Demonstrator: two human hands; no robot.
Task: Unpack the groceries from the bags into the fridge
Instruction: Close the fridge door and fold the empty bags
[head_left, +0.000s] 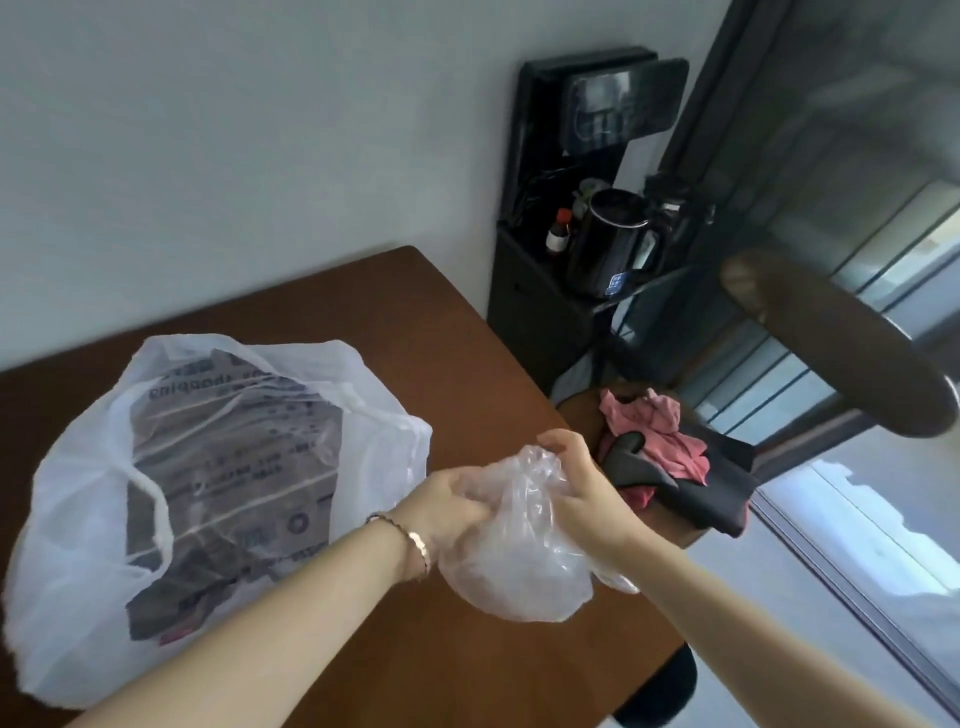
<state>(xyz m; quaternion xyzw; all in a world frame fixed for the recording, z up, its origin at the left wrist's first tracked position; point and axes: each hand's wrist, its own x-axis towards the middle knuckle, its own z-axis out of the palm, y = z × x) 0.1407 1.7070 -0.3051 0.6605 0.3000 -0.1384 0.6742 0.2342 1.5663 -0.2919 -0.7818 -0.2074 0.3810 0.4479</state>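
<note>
Clear plastic bag (519, 566): our left hand (448, 500) and right hand (582, 486) grip its neck. We loosen it slowly, over the bench (415, 322).

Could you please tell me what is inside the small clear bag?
The small clear bag shows only a pale rounded mass at its bottom, unidentifiable. The left hand and right hand grip its crumpled top, hiding the opening.

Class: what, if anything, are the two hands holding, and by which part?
Both the left hand and the right hand grip the small clear plastic bag by its bunched top, one on each side.
</note>
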